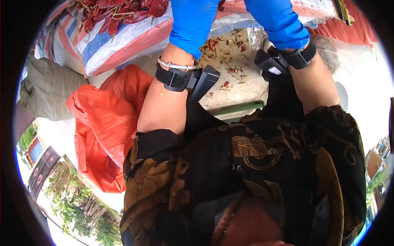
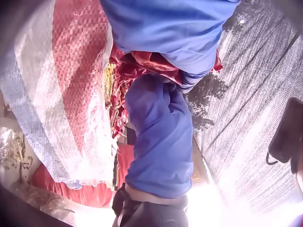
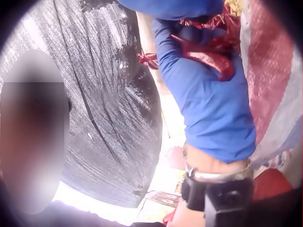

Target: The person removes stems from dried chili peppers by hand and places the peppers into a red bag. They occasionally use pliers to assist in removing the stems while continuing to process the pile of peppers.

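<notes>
1. Head view: both arms reach away from the body to the chilli pile (image 1: 119,14), which lies on a striped woven sack (image 1: 123,41). The left hand (image 1: 191,24) and right hand (image 1: 279,20) wear blue gloves, and their fingers are cut off by the frame edge, so the grip cannot be told here. Stalk scraps (image 1: 230,53) litter the ground between the wrists, and an orange bag (image 1: 106,123) sits by the left forearm. The step looks like sorting or de-stemming dried chillies.
2. Left wrist view: the right hand (image 2: 158,137) is curled into a clench, knuckles up against the chillies (image 2: 147,64), which are bunched between it and the left hand (image 2: 175,28) above. Both hands seem to be grasping the same red cluster. The sack (image 2: 71,94) lies to one side and black netting (image 2: 255,94) to the other.
3. Right wrist view: the left hand (image 3: 208,104) has its fingers wrapped round the chillies (image 3: 208,52), held tight, not loosened. The right hand (image 3: 175,7) touches them from above. The next move probably calls for a firm hold on one side while the other pulls or twists
</notes>
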{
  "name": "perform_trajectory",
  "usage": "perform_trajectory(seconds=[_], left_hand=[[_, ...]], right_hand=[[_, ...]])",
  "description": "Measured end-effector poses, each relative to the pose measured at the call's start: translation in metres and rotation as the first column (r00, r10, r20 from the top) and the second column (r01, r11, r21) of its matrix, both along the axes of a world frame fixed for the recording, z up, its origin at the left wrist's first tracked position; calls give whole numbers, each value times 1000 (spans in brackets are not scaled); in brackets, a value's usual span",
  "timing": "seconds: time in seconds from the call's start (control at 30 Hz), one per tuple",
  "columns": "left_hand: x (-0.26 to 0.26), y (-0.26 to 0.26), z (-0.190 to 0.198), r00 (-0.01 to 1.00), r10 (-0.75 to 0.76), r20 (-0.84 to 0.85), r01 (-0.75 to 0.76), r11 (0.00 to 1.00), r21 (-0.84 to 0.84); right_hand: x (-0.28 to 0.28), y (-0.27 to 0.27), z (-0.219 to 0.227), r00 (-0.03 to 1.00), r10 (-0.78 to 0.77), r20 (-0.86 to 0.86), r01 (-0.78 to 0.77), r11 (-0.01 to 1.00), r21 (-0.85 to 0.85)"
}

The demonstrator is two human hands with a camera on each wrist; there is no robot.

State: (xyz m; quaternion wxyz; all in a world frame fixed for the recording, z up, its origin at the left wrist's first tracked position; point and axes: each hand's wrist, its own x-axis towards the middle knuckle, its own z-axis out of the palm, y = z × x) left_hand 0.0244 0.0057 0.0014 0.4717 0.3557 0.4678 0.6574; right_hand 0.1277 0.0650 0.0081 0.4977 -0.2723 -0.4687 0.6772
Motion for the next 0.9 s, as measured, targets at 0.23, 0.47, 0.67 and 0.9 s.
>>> perform_trajectory(seconds=[0.23,0.47,0.67,0.9], left_hand=[[4,6,-5,999,40,-31,-37,994,103],[4,6,-9,997,19,76,-22,999,45],[8,4,-11,994,105,41,-109,986,123],[7,-2,2,964,-21,264,11,999,40]], right_hand=[[-2,1,2,999,-19,-50,15,997,-70],[-6,-1,0,995,-22,-100,12,995,-94],[3,10,-15,997,78,20,-76,994,-84],[-4,9,-12,990,13,-143,-34,988,-148]])
